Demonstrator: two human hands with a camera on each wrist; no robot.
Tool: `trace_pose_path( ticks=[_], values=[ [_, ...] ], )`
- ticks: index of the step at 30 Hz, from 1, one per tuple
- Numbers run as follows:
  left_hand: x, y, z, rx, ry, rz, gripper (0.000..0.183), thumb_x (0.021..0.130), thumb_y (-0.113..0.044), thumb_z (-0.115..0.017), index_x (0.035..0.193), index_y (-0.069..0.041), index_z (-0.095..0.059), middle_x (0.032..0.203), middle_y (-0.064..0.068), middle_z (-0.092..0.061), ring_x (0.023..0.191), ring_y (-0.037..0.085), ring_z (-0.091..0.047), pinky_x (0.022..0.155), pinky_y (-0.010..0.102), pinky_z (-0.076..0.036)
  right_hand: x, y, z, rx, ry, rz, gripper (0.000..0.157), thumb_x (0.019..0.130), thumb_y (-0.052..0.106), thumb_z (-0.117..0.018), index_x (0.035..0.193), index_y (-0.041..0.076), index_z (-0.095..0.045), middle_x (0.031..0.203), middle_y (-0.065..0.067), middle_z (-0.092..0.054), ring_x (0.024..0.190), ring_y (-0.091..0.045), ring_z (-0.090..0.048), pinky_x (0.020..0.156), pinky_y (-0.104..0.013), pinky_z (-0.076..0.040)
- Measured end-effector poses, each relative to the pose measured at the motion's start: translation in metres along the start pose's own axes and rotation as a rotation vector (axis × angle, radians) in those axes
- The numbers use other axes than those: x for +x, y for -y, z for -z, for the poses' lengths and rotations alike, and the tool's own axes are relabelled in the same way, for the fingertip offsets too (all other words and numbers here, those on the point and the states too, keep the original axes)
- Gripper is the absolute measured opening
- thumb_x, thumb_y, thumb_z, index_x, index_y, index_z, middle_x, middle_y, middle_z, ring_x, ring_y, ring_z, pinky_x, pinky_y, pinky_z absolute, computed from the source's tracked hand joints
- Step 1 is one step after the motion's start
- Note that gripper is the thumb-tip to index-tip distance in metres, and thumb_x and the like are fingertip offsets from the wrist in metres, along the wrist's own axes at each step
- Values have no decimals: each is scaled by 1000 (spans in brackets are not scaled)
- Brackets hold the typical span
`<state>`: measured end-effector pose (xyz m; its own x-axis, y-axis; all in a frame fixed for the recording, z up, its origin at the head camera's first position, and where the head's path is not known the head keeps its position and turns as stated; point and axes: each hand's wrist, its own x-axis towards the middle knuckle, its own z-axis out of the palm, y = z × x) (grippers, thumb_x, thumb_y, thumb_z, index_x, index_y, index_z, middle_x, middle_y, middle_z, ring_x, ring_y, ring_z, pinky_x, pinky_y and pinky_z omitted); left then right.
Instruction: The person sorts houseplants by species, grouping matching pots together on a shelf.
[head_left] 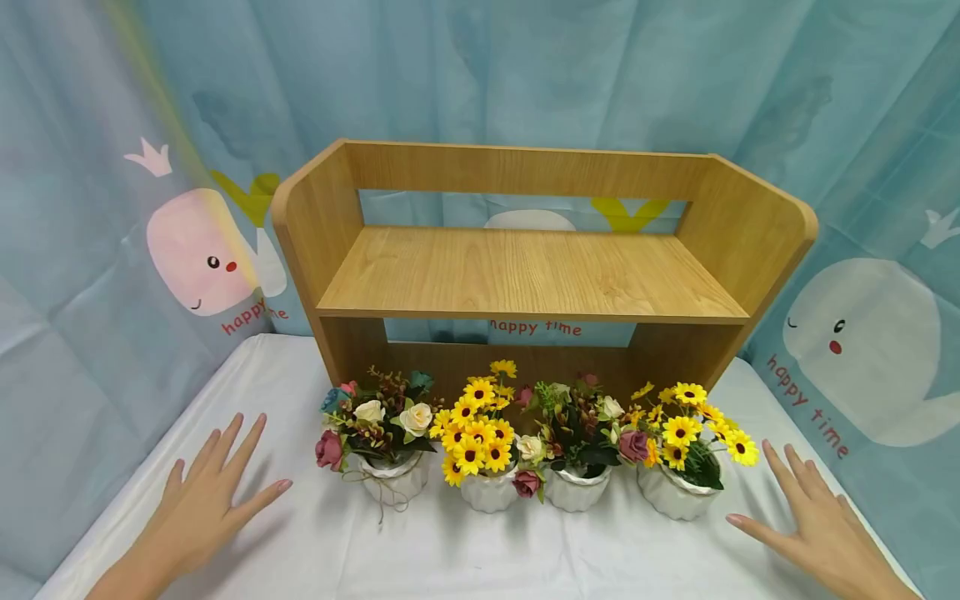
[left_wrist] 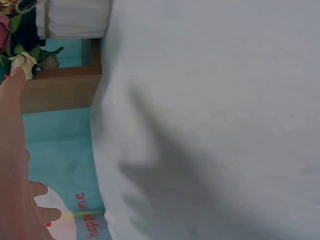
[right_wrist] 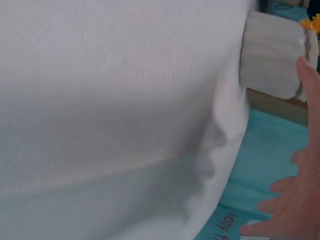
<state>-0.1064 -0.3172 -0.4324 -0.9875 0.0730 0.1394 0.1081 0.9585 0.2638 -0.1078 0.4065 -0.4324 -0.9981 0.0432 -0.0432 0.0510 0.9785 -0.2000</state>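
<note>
My left hand (head_left: 202, 504) is held above the white cloth with its fingers spread, left of the flower pots, and holds nothing. On the other side my right hand (head_left: 821, 521) has its fingers spread too, nearest to the rightmost pot of yellow sunflowers (head_left: 681, 433), without gripping it. Between the hands stand white pots in a row: one with mixed roses (head_left: 393, 483) at the left, one with sunflowers (head_left: 489, 492), another with mixed roses (head_left: 577, 489), then the rightmost one. In the right wrist view a white pot (right_wrist: 272, 55) shows beyond my thumb.
Behind the pots stands a two-tier wooden shelf (head_left: 525, 271) with raised sides. Blue curtains (head_left: 525, 75) with whale prints hang around the back and sides. A white cloth (head_left: 465, 567) covers the table.
</note>
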Motion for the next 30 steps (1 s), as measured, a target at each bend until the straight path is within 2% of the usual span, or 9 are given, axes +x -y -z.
trace_pose_path(
  ticks=[4,8,11,13,17,21,24,27,30],
  values=[
    [11,-9,8,-24,-22,-27,94,95,-60,-57,162,-28,0,167,20,-5,144,55,-17,99,83,-15,3,6,-3,95,56,-3,116,90,67,-59,157,-4,3,154,-45,0,138,-68,-3,94,-87,-18],
    [22,-17,16,-50,-58,-67,93,95,-57,-59,163,-27,-2,166,22,-10,143,54,-23,100,81,-19,1,12,-6,220,83,34,113,91,61,-63,157,-5,1,157,-42,1,141,-64,-2,95,-86,-21],
    [30,-22,22,-69,-62,-92,92,96,-55,-59,163,-25,-2,166,23,-11,142,55,-25,100,79,-23,1,16,-8,267,86,56,113,91,57,-65,157,-6,1,155,-44,-6,139,-66,-11,96,-84,-23],
    [35,-27,26,-92,-66,-111,91,97,-53,-59,163,-24,-3,166,23,-12,141,55,-27,101,77,-26,2,19,-7,264,95,56,113,92,56,-65,155,-11,-1,153,-46,-12,135,-67,-19,97,-83,-25],
    [42,-34,34,-171,-77,-134,87,98,-47,-60,163,-23,-6,166,21,-14,144,53,-26,104,76,-28,6,24,-6,205,135,15,109,93,58,-61,149,-21,-10,146,-51,-18,130,-69,-25,98,-80,-31],
    [48,-41,40,-279,-92,-118,81,102,-42,-56,163,-21,-7,165,21,-17,146,51,-23,106,78,-24,8,30,-5,205,207,-47,109,94,61,-57,147,-23,-12,146,-51,-15,130,-69,-25,99,-78,-34],
    [54,-47,44,-339,-123,-117,76,104,-38,-53,163,-18,-10,162,25,-23,142,53,-30,104,78,-28,7,37,-4,267,252,-89,108,95,62,-55,151,-19,-8,149,-48,-13,133,-66,-25,101,-74,-38],
    [61,-53,48,-375,-145,-125,72,105,-36,-51,162,-13,-14,160,27,-28,136,53,-38,101,75,-35,7,44,-3,350,266,-123,107,95,61,-56,153,-15,-6,152,-45,-12,136,-64,-26,103,-68,-42],
    [68,-59,53,-417,-128,-127,70,106,-36,-47,161,-10,-15,159,27,-30,135,53,-42,100,72,-41,5,52,-3,447,267,-178,111,94,61,-57,154,-13,0,154,-43,-10,139,-62,-22,105,-65,-41]
  ],
)
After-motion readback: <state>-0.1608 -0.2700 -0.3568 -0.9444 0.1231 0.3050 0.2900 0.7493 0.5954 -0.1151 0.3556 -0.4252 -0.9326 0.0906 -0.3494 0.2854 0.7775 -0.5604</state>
